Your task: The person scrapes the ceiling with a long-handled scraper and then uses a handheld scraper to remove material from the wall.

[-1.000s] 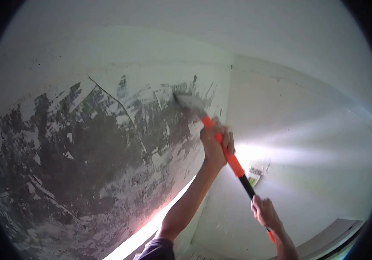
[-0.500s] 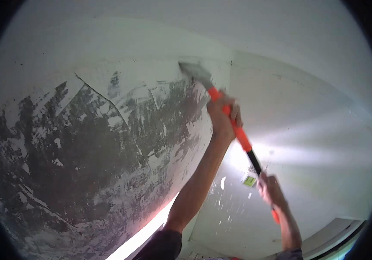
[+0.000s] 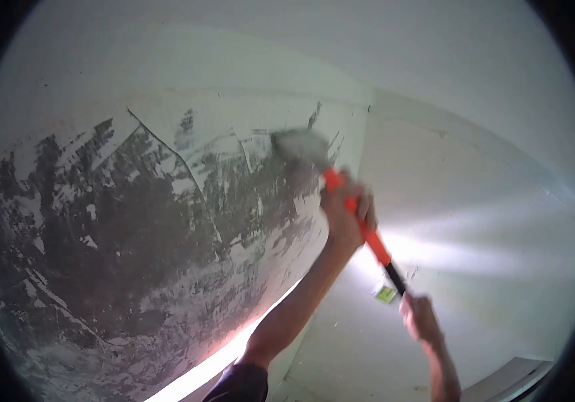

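I hold a long scraper (image 3: 368, 234) with an orange and black handle in both hands. My left hand (image 3: 344, 214) grips the orange part close to the blade. My right hand (image 3: 421, 318) grips the lower end of the handle. The wide grey blade (image 3: 299, 146) is blurred and lies against the wall (image 3: 153, 228), near the top of the scraped zone. That wall shows dark grey patches where white paint has come off, with white flakes and a long crack left in it.
A corner (image 3: 366, 127) meets a still-white wall (image 3: 488, 201) on the right, lit by a bright streak. A small green-and-white sticker (image 3: 386, 293) sits on that wall by the handle. The white ceiling (image 3: 301, 40) spans the top. A bright strip (image 3: 200, 375) glows below.
The blade went up to the top edge of the scraped patch half a second ago and has now come back down. Both hands dropped with it. Falling paint flecks seen earlier are gone.
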`<state>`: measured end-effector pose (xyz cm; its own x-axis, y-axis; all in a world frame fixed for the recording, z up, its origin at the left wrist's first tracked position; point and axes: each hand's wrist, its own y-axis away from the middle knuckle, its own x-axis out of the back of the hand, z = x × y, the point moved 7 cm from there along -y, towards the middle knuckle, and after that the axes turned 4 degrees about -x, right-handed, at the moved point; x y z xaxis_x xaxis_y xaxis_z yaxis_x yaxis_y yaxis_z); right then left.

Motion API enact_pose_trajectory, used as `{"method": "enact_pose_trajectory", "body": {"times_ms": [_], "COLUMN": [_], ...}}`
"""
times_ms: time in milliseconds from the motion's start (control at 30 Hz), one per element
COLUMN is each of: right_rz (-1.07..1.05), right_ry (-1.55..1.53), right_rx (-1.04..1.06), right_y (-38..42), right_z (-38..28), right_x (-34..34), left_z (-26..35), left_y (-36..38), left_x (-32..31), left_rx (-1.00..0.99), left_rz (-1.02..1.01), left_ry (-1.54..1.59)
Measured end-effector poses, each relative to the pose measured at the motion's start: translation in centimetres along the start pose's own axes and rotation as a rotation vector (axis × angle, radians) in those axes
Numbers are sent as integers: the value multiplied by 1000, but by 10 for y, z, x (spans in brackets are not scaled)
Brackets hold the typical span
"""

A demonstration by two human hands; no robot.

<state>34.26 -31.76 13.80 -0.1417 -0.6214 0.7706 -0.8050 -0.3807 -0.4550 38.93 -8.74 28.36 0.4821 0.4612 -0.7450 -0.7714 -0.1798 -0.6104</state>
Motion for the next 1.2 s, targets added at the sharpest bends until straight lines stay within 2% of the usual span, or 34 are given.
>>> {"method": "enact_pose_trajectory", "body": {"times_ms": [33,67,100,133,200,267,333,400,467,500,633,667,733,767,800,867,900,933,1000,1033,1067,1133,1167,1200], "right_rz": [-34,-62,-85,-108,-151,-47,-23,-39,-72,-66,49,1,-31,-48,-50,-7,2,-31,-102,-123,-109,-12,-20,-29], "right_ry": [-171,-333,-345,-290,-244,-245,-195,-209,-74,-163,-110,-135,-77,-146,-157,-164,-228,-266,-68,-128,-197,-264,-275,-262], "right_rx": [-190,-367,-320,-380,-403,-332,-280,-296,-185,-212,-230,-234,-207,-138,-139,-205,-224,-259,-175,-111,-317,-296,-183,-176], "right_y": [-15,-23,-24,-18,-2,-21,-52,-44,-23,-19,-60,-52,-25,-21,-30,-50,-52,-46,-21,-11,-8,-32,-39,-33], "right_z": [-6,-10,4,8,19,19,4,23,42,50,-6,19,29,32,18,-18,-24,-3,40,9,24,-32,-42,-33], "right_x": [18,32,25,20,9,20,50,34,13,4,65,47,18,5,11,43,42,24,-14,-18,-26,20,33,30], "left_z": [17,15,10,3,7,3,10,8,3,2,15,15,16,19,25,29,33,34,32,43,45,51,56,55], "left_y": [-8,-8,-7,-2,10,-7,-36,-19,9,8,-24,-18,8,12,6,-12,-13,-4,28,35,27,7,-1,8], "left_x": [-30,-29,-22,-12,-11,-15,-37,-28,-5,-1,-38,-31,-16,-12,-21,-39,-43,-38,-15,-18,-18,-44,-52,-48], "left_rx": [-85,-93,-110,-119,-169,-108,-178,-193,-195,-194,-226,-230,-208,-215,-211,-170,-212,-224,-188,-234,-238,-148,-199,-213], "left_rz": [-69,-68,-48,-28,-153,-27,-59,-16,-113,-127,-66,-74,-232,-261,-259,-76,-108,-107,-153,-311,-315,-89,-127,-121], "left_ry": [-61,-53,-25,-2,13,83,-40,8,20,42,21,25,121,46,35,56,41,43,61,-5,-19,78,4,13]}}
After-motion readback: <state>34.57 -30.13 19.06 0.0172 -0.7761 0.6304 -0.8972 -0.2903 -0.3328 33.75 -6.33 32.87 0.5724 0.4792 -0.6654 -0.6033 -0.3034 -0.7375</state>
